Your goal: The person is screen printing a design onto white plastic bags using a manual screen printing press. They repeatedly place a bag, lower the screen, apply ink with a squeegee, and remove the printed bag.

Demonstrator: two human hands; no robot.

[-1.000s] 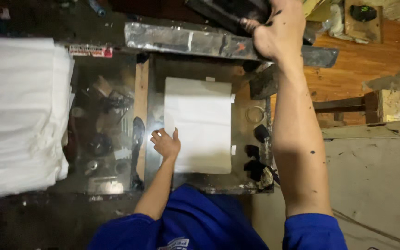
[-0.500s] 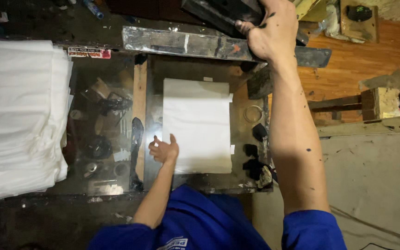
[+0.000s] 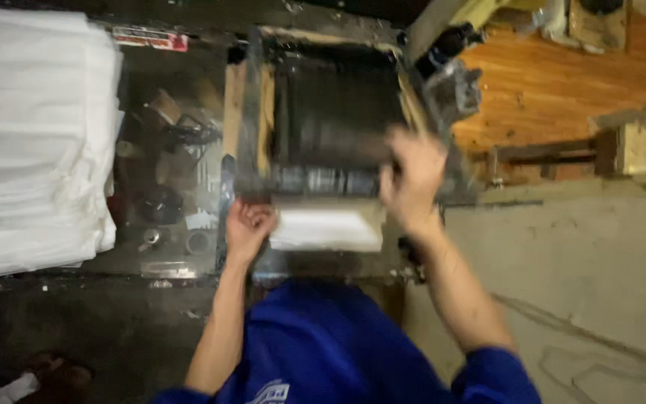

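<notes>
A dark printing screen in a wooden frame (image 3: 267, 105) lies tilted down over the work table and covers most of a white sheet (image 3: 330, 228). Only the sheet's near strip shows. My right hand (image 3: 413, 176) is blurred and grips the frame's near edge at its right end. My left hand (image 3: 248, 224) sits at the sheet's near left corner, just under the frame's edge. Its fingers are curled, and I cannot tell whether they hold anything. My blue sleeves and shirt fill the bottom of the view.
A tall stack of white sheets (image 3: 31, 142) lies at the left. Between it and the frame is a glass-topped table (image 3: 166, 172) with dark clutter beneath. A metal hinge bracket (image 3: 454, 86) sticks out at the frame's far right. Orange wooden boards (image 3: 547, 90) and a grey concrete slab (image 3: 585, 269) lie to the right.
The screen frame has swung down from the far side onto the white sheet, with my right hand coming down with it. My left hand slid from the sheet's left side to its near left corner.
</notes>
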